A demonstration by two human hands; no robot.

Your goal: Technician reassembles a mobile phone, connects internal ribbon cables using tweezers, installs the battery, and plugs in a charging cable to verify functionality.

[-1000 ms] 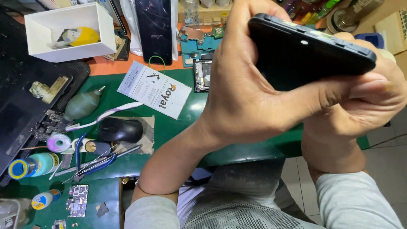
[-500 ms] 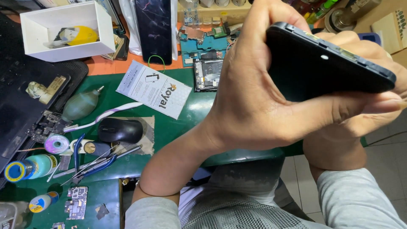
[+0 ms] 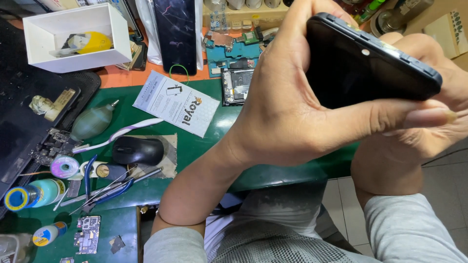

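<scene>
A black smartphone is held up close to the camera, edge-on, above the front of the green work mat. My left hand wraps around its near side, thumb stretched along the lower edge. My right hand holds the phone's right end from behind, mostly hidden by the phone. Both forearms rise from grey sleeves at the bottom.
On the mat lie a printed leaflet, a black mouse, a green air blower, pliers and tweezers, tape rolls, and circuit boards. A white box and an opened phone sit farther back.
The phone and both hands have shifted slightly right and tilted a little; the view has moved with them. Nothing on the mat has moved.
</scene>
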